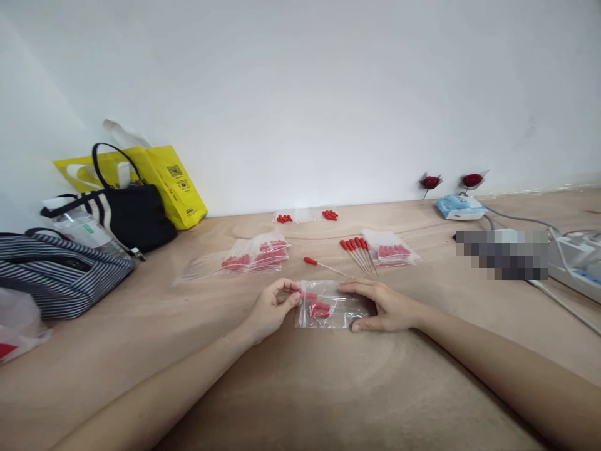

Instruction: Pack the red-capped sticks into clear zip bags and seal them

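A small clear plastic bag (328, 307) with red-tipped droppers inside lies on the wooden table (300, 388) in front of me. My left hand (272, 308) pinches the bag's left edge with fingers curled. Its right end is held down by my right hand (385, 305), thumb and fingers around it. A single red-tipped dropper (323, 266) lies just beyond the bag. Several loose droppers (359, 254) lie in a row further back.
Filled clear bags (256, 257) are stacked at the middle left, another (392, 250) at the right. Small red caps (330, 215) lie near the wall. Striped bags (61, 272), a black bag (136, 216) and a yellow bag (169, 181) stand left. A power strip and cables (573, 254) lie right.
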Tool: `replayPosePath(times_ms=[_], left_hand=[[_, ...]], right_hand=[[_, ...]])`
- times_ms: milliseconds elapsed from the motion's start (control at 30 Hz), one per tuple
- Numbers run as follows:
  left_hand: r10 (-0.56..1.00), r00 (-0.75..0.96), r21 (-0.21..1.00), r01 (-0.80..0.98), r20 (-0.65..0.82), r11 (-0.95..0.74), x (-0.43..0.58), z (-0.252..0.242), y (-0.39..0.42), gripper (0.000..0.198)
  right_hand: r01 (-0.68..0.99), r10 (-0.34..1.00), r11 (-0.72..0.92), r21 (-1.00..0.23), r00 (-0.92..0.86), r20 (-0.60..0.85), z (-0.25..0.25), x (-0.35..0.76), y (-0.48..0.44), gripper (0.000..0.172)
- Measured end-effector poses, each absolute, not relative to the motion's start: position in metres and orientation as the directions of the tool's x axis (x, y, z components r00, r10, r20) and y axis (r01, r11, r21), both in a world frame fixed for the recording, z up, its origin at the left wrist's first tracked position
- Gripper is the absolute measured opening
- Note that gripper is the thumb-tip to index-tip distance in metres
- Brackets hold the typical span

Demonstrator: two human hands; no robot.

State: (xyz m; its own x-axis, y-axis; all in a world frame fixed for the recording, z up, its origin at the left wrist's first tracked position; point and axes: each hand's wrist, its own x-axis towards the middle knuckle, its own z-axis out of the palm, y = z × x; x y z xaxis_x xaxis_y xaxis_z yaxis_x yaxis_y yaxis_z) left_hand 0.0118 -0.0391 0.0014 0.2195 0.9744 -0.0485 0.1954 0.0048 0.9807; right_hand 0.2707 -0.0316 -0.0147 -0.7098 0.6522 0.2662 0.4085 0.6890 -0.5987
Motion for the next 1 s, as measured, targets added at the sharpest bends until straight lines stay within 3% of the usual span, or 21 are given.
replayPosePath(times_ms=[200,333,633,767,867,1000], left_hand=[[0.928,0.373,0.973,0.209,0.013,-0.098,0.010,-0.003,-0.036,0.038],[0.894,0.447,0.933,0.310,0.029,-0.185,0.012,-0.004,-0.036,0.048],[0.891,0.453,0.918,0.339,0.030,-0.203,0.008,0.002,-0.035,0.042],[0.925,0.298,0.725,0.580,0.234,-0.370,0.000,-0.002,-0.009,0.026],[0.870,0.404,0.554,0.672,0.284,-0.492,0.000,-0.003,0.011,0.021],[0.863,0.439,0.551,0.668,0.250,-0.500,0.002,0.000,0.017,0.015]], right_hand=[[0.407,0.650,0.701,-0.586,-0.703,0.290,-0.016,0.271,-0.032,0.070],[0.421,0.661,0.698,-0.580,-0.691,0.294,-0.016,0.271,-0.034,0.070],[0.413,0.639,0.723,-0.554,-0.704,0.310,-0.017,0.273,-0.035,0.064],[0.408,0.625,0.733,-0.545,-0.719,0.302,-0.015,0.273,-0.035,0.062],[0.411,0.627,0.729,-0.547,-0.721,0.295,-0.013,0.273,-0.036,0.062],[0.409,0.621,0.737,-0.537,-0.724,0.301,-0.013,0.273,-0.036,0.060]])
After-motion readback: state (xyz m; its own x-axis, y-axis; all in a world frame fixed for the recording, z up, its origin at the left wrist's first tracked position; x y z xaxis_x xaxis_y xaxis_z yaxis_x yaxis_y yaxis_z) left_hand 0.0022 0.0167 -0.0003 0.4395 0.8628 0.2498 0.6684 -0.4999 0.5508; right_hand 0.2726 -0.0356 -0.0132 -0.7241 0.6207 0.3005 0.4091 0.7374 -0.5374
